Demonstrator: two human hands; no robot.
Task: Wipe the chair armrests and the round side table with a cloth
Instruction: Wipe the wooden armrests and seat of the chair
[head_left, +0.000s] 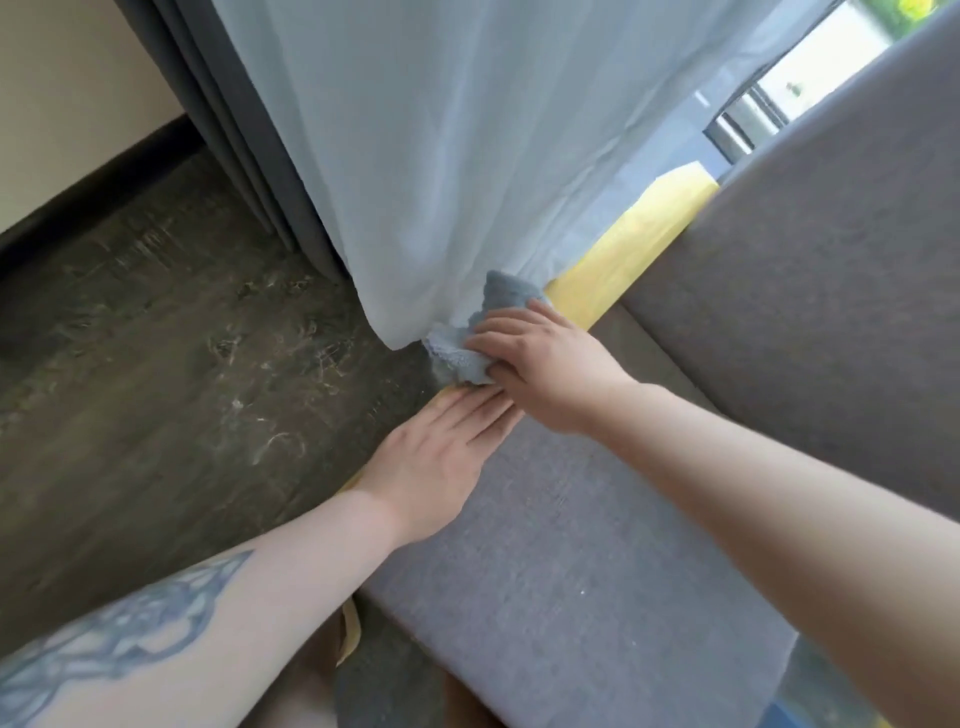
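Two bare hands are seen over the left side of a grey upholstered chair (571, 571). A crumpled blue-grey cloth (470, 345) is pressed by the right hand (545, 374) onto the yellow wooden armrest (623, 260), at the point where a sheer white curtain (441, 156) hangs down and touches it. The fingers (498, 332) of the right hand are laid close together and curled over the cloth, with the thumb tucked beneath its lower edge, so the cloth is gripped rather than merely covered. The left hand (441, 452) is laid flat on the same armrest just in front of the cloth, its fingers (480, 410) straight and pressed together, nothing held; their tips nearly touch the cloth and the right hand. A tattoo (130, 639) is visible on the left forearm (blue-grey, its pattern not readable). The armrest runs away towards the window (769, 104), alongside the grey backrest (805, 286). Dark grey drapes (234, 156) hang behind the sheer curtain, and a dark scuffed floor (156, 364) is seen to the left. The round side table cannot be made out.
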